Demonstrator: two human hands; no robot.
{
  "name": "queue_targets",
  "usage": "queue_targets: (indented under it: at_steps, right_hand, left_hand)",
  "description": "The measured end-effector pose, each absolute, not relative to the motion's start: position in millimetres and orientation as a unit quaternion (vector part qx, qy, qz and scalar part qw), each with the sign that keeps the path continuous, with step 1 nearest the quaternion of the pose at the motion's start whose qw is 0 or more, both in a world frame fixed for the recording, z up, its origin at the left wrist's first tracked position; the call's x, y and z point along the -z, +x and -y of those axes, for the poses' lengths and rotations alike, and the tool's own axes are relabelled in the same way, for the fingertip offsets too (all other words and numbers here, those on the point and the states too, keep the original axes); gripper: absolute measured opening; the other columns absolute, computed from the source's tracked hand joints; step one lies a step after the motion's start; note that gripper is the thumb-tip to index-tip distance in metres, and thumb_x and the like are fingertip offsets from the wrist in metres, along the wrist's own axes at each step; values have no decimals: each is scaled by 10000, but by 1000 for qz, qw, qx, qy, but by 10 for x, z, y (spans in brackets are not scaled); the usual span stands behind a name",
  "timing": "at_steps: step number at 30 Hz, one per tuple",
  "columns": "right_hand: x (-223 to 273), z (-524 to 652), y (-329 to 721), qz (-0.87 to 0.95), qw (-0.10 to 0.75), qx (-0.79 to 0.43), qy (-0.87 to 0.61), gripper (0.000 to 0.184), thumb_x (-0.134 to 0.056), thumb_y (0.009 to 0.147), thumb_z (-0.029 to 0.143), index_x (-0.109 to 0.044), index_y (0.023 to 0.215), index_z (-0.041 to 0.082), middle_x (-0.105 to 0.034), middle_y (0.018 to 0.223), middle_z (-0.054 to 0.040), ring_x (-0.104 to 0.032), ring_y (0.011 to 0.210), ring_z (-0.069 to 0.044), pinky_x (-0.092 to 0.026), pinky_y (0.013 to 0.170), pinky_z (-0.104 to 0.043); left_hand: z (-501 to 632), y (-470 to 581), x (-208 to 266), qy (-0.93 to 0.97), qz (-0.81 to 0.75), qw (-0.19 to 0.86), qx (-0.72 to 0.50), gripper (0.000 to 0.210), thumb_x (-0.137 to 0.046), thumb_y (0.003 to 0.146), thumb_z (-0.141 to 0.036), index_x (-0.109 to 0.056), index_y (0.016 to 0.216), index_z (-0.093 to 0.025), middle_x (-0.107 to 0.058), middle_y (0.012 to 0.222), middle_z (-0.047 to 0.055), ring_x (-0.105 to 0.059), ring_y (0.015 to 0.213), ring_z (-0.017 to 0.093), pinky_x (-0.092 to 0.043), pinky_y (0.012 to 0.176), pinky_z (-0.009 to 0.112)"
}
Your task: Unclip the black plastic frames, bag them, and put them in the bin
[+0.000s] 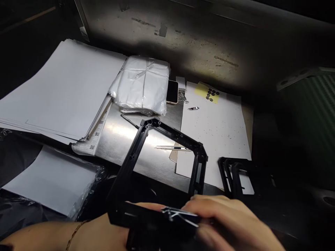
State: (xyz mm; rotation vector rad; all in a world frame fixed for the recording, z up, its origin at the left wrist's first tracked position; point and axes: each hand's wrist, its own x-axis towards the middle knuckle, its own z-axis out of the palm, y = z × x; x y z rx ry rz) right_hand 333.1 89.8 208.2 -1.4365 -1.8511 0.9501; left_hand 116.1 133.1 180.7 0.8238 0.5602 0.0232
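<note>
A black plastic frame point(128, 160) with angled corners and a large opening is tilted up in front of me. My left hand point(117, 226) grips its lower end from behind, and the frame covers most of its fingers. My right hand point(225, 216) pinches a silver nail clipper point(180, 212) with its lever raised, right at the frame's lower bar. Whether the jaws touch the plastic I cannot tell. Small dark bits are scattered on the white sheet point(211, 139) beyond.
More black frames point(227, 174) stand at the right. Behind lie a wrapped white bundle point(142, 85), a phone point(172, 92), a paper stack point(60, 90), a craft knife point(175, 148), a thin pen-like tool point(129, 121), a small silver piece point(193, 108) and a yellow label sheet point(206, 92).
</note>
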Motion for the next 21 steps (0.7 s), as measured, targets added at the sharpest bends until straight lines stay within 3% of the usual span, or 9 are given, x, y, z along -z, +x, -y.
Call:
queue_targets:
  at_steps: [5,8,10,11,14,16,18,21]
  right_hand:
    - [-1939,-964,3561,406,509,-431,-625,198,-522,763,401,-637,859,272,-550,566,16,-512,532,-102,-474,530,-187]
    - [-1771,-999,3524,315,553,-456,-622,199,-575,715,390,-663,841,263,-620,887,-37,-567,827,-158,-489,692,-229]
    - [-1677,-1002,3445,301,530,-511,-606,198,-564,726,378,-661,855,263,-536,1145,-60,-498,1037,-224,-476,764,-293]
    - [-1644,-1002,3407,301,512,-544,-593,207,-540,745,373,-652,876,258,-513,1177,-72,-490,1052,-237,-476,762,-318]
    - [-1608,-1049,3385,350,475,-585,-556,214,-475,799,342,-607,924,231,-586,970,-80,-588,738,-157,-491,630,-289]
    - [-1643,-1138,3479,425,450,-578,-531,210,-451,813,333,-583,927,216,-575,885,-52,-523,554,-89,-454,508,-224]
    - [-1725,-1256,3620,534,375,-570,-499,175,-467,796,299,-588,877,203,-558,887,-38,-514,611,-94,-442,540,-220]
    - [-1883,-1420,3746,680,185,-562,-433,130,-504,724,155,-610,795,181,-553,882,-21,-514,722,-109,-435,661,-240]
  left_hand:
    - [-1330,1158,-1812,395,-270,877,-33,441,-628,688,-242,-524,1112,-307,-640,1006,-35,-573,944,178,-413,874,273]
    - [-1322,1194,-1772,365,-263,892,-46,413,-605,720,-220,-515,1106,-336,-605,1103,-39,-553,1007,175,-433,863,267]
    - [-1304,1239,-1733,341,-269,899,-49,443,-615,717,-209,-497,1122,-344,-589,1138,-34,-537,1039,176,-426,880,279]
    - [-1292,1266,-1707,334,-273,901,-47,461,-613,721,-219,-475,1146,-334,-604,1116,-18,-548,1024,179,-425,883,298]
    - [-1272,1336,-1579,342,-264,901,-35,593,-629,699,-277,-381,1237,-267,-637,1049,51,-587,961,212,-417,886,379]
    - [-1300,1329,-1440,388,-214,896,-21,780,-705,608,-271,-314,1283,-258,-574,1154,77,-539,1036,244,-368,927,414]
    - [-1377,1267,-1283,419,-141,897,6,929,-760,520,-235,-256,1296,-319,-468,1275,60,-493,1090,264,-350,928,440]
    - [-1542,1144,-1142,348,-77,934,40,943,-765,494,-250,-251,1272,-393,-452,1287,49,-485,1095,297,-417,817,467]
